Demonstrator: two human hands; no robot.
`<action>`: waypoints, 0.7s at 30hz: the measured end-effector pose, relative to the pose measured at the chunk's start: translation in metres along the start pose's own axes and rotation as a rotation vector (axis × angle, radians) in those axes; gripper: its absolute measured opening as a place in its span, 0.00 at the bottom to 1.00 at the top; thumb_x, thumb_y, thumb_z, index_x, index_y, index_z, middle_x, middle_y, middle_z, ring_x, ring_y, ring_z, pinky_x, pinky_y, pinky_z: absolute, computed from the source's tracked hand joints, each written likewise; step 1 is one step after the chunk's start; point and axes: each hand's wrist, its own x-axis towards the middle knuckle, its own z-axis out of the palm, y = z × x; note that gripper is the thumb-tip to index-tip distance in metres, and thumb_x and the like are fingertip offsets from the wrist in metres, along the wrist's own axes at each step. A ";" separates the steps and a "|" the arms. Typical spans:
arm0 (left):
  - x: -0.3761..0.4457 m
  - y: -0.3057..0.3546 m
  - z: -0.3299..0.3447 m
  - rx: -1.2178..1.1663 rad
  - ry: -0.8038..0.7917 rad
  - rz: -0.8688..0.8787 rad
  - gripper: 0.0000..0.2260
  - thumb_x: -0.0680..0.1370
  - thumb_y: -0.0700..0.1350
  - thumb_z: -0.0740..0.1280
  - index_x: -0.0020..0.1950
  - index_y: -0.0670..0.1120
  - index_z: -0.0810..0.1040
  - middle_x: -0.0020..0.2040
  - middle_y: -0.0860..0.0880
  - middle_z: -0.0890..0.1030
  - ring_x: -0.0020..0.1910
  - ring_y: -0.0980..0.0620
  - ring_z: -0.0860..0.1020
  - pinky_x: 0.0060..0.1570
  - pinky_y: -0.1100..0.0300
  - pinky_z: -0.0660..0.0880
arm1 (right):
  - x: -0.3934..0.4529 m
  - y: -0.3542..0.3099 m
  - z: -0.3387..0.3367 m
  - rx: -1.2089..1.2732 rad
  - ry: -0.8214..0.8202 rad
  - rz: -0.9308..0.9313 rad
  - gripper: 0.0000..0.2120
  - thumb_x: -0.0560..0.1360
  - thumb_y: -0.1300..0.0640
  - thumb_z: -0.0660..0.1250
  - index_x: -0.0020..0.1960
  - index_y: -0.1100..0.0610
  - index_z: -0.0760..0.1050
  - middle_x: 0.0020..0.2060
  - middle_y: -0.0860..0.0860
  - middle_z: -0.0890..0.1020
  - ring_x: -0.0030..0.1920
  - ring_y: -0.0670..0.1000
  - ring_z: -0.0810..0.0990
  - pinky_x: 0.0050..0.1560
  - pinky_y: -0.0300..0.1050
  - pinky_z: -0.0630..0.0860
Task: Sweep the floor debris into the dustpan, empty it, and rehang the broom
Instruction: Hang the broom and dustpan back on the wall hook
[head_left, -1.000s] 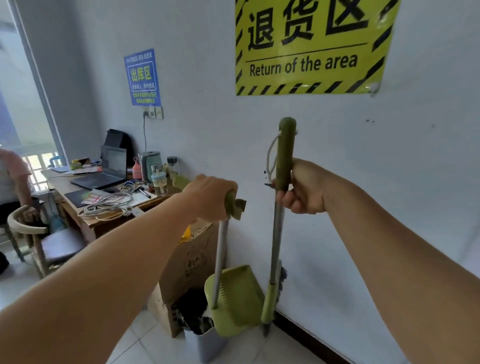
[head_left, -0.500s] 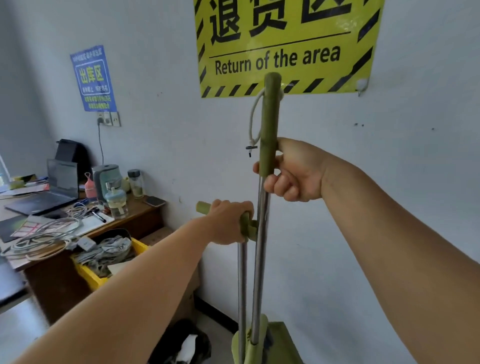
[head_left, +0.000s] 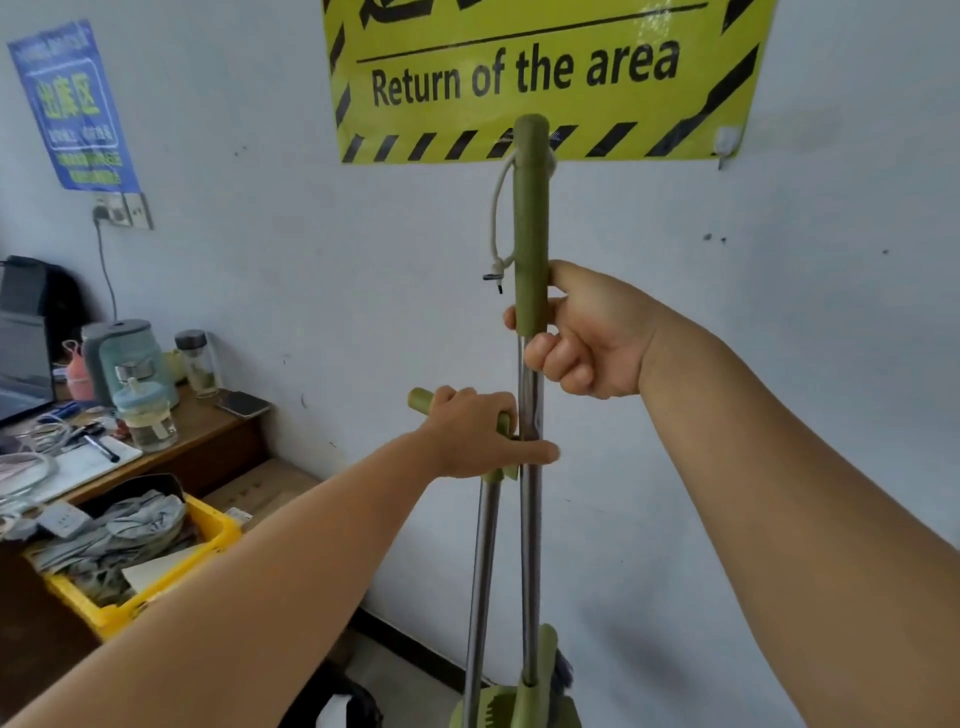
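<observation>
Right hand (head_left: 592, 332): fingers wrapped around broom handle (head_left: 531, 228).
Left hand (head_left: 478, 431): closed on dustpan handle (head_left: 422, 401).
Risk: hanging cord (head_left: 500, 208) may miss wall hook (head_left: 726, 143), dropping the broom.

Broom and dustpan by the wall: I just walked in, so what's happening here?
A person stands facing the wall, right hand gripping the broom just below its green handle top, left hand on the dustpan handle. Both poles are held upright, side by side. A wall hook sits up right; the broom's cord loop isn't on it yet.
</observation>
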 end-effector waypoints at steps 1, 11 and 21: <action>0.004 0.000 0.001 -0.011 0.009 0.013 0.22 0.72 0.69 0.66 0.39 0.51 0.70 0.38 0.51 0.70 0.47 0.49 0.67 0.49 0.54 0.60 | 0.002 0.001 -0.001 0.008 0.013 -0.013 0.19 0.77 0.39 0.55 0.45 0.54 0.70 0.23 0.49 0.69 0.18 0.44 0.64 0.17 0.31 0.61; 0.048 -0.006 -0.002 -0.055 0.063 0.262 0.18 0.71 0.64 0.67 0.29 0.55 0.67 0.28 0.55 0.72 0.41 0.52 0.72 0.60 0.53 0.64 | 0.032 0.084 -0.022 -0.071 0.363 -0.172 0.16 0.75 0.62 0.62 0.61 0.55 0.74 0.35 0.50 0.72 0.34 0.47 0.71 0.34 0.39 0.71; 0.058 0.004 -0.012 -0.164 0.006 0.344 0.17 0.69 0.62 0.69 0.32 0.51 0.68 0.30 0.54 0.71 0.38 0.57 0.68 0.49 0.57 0.59 | 0.075 0.162 0.013 0.008 0.343 -0.100 0.29 0.69 0.57 0.74 0.66 0.51 0.68 0.62 0.42 0.71 0.65 0.45 0.67 0.64 0.43 0.58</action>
